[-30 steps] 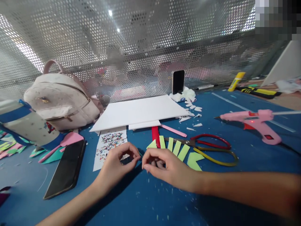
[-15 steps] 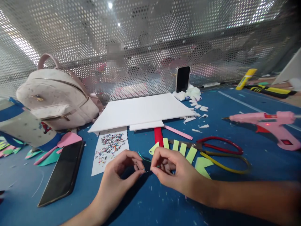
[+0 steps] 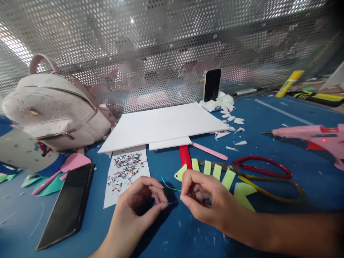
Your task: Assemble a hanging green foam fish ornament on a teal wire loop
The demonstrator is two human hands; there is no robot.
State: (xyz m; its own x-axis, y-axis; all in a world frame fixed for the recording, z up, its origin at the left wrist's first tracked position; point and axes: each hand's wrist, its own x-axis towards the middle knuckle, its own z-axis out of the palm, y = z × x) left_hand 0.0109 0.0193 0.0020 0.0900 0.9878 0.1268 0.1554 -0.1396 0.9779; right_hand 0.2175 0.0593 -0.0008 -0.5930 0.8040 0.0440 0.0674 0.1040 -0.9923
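Between the thumb and forefinger of my left hand (image 3: 141,206) a thin needle (image 3: 172,202) is pinched, pointing right. My right hand (image 3: 204,195) faces it, thumb and forefinger pressed together around a green thread (image 3: 170,187), whose loose end curves left above the needle. A small gap separates the needle tip from the right fingertips. Behind the right hand lies a pale green paper fishbone shape (image 3: 228,179) with a pointed head and a forked tail (image 3: 243,193). Left of the hands, many tiny coloured beads (image 3: 127,165) lie on a white paper sheet (image 3: 110,199).
Scissors (image 3: 288,172) with red and yellow handles lie right of my hands, near a pink glue gun (image 3: 303,132). White boards (image 3: 163,123) lie ahead. A phone (image 3: 66,208), a backpack (image 3: 59,118) and a pink pen (image 3: 211,151) surround them. Another phone (image 3: 212,85) stands behind.
My hands have moved a little apart, the right one going rightward. More of the needle shows beyond my left fingertips. The camera view has shifted slightly.
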